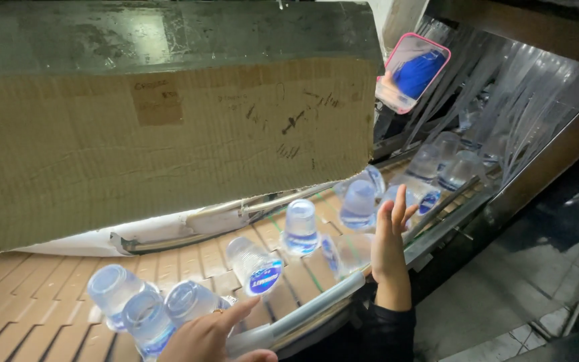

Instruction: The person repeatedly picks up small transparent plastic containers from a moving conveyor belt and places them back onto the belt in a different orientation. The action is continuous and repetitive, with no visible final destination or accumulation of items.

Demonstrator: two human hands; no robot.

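You've got clear plastic bottles (189, 302) w/ blue labels lying tipped on the tan slatted conveyor (28, 295), clustered nr the rail.

A big sheet of worn brown cardboard (169, 141), scuffed and scribbled on, hangs across the upper left under a dull grey-green metal top (169, 33), shading much of the scene. Beneath it runs a tan slatted conveyor belt (28, 295) edged by a curved shiny metal guide rail (316, 305), and up at the right clear plastic strip curtains (504, 87) hang inside a steel-walled tunnel (557, 134). Off to the right the dark, greyish floor (524, 268) catches dim light, with pale tiles (504, 338) showing at the bottom edge.
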